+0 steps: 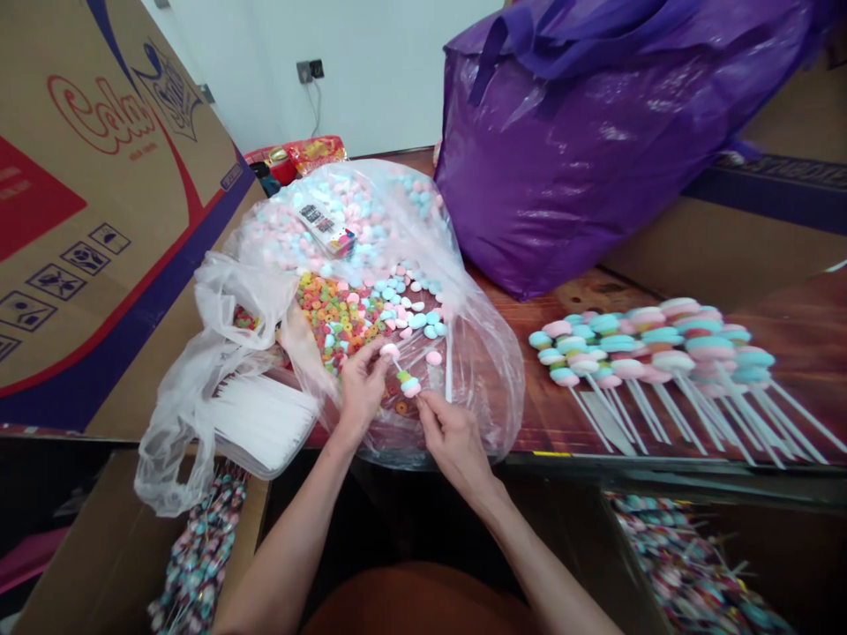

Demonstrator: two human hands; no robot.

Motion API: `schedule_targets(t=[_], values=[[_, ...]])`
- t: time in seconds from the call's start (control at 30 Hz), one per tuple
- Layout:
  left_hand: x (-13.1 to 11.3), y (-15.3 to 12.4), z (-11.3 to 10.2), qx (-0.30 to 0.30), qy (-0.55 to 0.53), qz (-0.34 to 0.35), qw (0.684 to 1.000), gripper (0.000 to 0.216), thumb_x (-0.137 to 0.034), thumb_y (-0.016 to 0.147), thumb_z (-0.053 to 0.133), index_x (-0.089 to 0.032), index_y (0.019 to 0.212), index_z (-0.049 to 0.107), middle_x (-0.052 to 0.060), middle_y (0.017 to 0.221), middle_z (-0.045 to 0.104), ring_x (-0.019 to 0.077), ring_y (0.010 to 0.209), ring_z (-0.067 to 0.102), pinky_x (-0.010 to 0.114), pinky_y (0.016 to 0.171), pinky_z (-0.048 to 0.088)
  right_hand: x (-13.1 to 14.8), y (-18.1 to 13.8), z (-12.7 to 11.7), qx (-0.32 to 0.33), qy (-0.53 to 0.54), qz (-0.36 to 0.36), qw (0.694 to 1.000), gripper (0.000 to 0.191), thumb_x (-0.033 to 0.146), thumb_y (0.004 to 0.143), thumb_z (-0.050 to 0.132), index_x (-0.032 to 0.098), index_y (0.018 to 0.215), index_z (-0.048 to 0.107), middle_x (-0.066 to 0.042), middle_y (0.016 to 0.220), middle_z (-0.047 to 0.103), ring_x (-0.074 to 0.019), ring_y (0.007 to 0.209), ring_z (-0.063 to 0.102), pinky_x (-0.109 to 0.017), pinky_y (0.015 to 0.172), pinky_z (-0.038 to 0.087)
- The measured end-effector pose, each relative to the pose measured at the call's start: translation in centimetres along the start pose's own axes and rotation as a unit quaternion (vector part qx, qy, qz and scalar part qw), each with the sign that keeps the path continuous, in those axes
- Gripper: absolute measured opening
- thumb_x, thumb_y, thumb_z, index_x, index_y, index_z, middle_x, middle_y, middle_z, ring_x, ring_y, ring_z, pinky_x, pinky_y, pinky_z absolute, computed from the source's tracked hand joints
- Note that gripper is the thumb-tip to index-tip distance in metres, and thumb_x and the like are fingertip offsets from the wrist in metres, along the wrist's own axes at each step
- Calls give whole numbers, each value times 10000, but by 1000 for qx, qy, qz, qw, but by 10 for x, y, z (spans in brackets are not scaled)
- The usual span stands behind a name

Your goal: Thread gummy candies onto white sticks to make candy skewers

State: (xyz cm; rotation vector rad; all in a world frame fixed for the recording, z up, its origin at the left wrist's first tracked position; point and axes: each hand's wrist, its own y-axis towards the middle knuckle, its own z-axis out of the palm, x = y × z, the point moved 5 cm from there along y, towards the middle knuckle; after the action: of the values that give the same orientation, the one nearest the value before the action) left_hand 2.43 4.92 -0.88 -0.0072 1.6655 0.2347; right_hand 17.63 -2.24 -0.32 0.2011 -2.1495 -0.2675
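My right hand is closed in a pinch at the lower end of a small candy skewer, whose white stick carries pink, blue and white marshmallow with yellow-green gummy rings. At the stick's upper end my left hand pinches a pink-white marshmallow. Both hands are over a spread clear plastic bag. Just beyond them lie loose gummy rings and pink, blue and white marshmallows. A single pink marshmallow rests near the skewer.
Finished candy skewers lie piled on the table at right. A tub of white sticks sits at left beside a crumpled plastic bag. A large carton and a purple bag flank the back. Boxes below hold more skewers.
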Motion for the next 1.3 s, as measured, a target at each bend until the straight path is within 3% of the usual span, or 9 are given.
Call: schedule_targets(t=[0.2, 0.47, 0.67, 0.83, 1.0, 1.13, 1.23, 1.3], values=[[-11, -13, 3, -15, 144, 101, 984, 251, -179, 893, 580, -195, 1093, 730, 84, 1069, 749, 202, 982, 691, 330, 893, 534, -2, 2, 5, 11, -26, 16, 999, 288, 258, 961, 413, 190, 746, 591, 43, 547, 439, -116, 480, 438, -245, 538, 321], [-16, -28, 11, -2, 223, 147, 964, 301, -130, 918, 530, -237, 1103, 742, 60, 1012, 724, 158, 902, 692, 263, 787, 546, -4, 0, 3, -15, -11, 17, 1000, 282, 262, 952, 418, 191, 716, 555, 49, 532, 419, -108, 461, 424, -236, 510, 301], [-11, -34, 11, 32, 166, 79, 982, 281, -216, 940, 539, -222, 1142, 735, 82, 1114, 729, 201, 1030, 681, 343, 934, 532, -4, 2, 1, -29, -15, 5, 999, 291, 263, 956, 414, 190, 712, 555, 47, 535, 427, -110, 466, 435, -238, 515, 304], [-15, -39, 17, 90, 115, 55, 988, 286, -299, 945, 545, -221, 1129, 749, 88, 1075, 745, 214, 1024, 675, 361, 950, 531, -2, 1, 1, -36, -9, 2, 999, 269, 240, 956, 414, 191, 751, 581, 45, 541, 460, -113, 470, 442, -242, 513, 315], [-23, -19, 35, 133, 2, 17, 991, 301, -323, 941, 554, -215, 1148, 743, 71, 1173, 742, 220, 1128, 665, 387, 1052, 484, -3, -7, -7, -140, 17, 24, 990, 267, 290, 985, 445, 186, 806, 615, 43, 569, 490, -108, 494, 443, -231, 526, 352], [-18, 3, 53, 97, -27, 8, 995, 315, -298, 945, 535, -190, 1179, 717, 77, 1092, 758, 209, 1039, 683, 366, 990, 505, -14, -11, -10, -204, 80, 69, 973, 268, 330, 996, 471, 181, 815, 600, 42, 592, 505, -106, 521, 473, -222, 541, 387], [-11, 8, 68, 127, 85, 53, 987, 294, -193, 904, 546, -197, 1140, 720, 79, 1077, 728, 209, 994, 655, 355, 941, 502, -19, -12, -10, -206, 95, 76, 971, 271, 337, 996, 477, 176, 817, 601, 37, 613, 509, -106, 537, 472, -224, 551, 395], [-7, 4, 75, 167, 186, 88, 964, 260, -133, 855, 563, -192, 1044, 732, 77, 1045, 696, 215, 978, 624, 345, 901, 499, -19, -12, -10, -206, 91, 73, 972, 271, 346, 995, 481, 174, 831, 612, 33, 625, 520, -106, 543, 472, -226, 556, 396]])
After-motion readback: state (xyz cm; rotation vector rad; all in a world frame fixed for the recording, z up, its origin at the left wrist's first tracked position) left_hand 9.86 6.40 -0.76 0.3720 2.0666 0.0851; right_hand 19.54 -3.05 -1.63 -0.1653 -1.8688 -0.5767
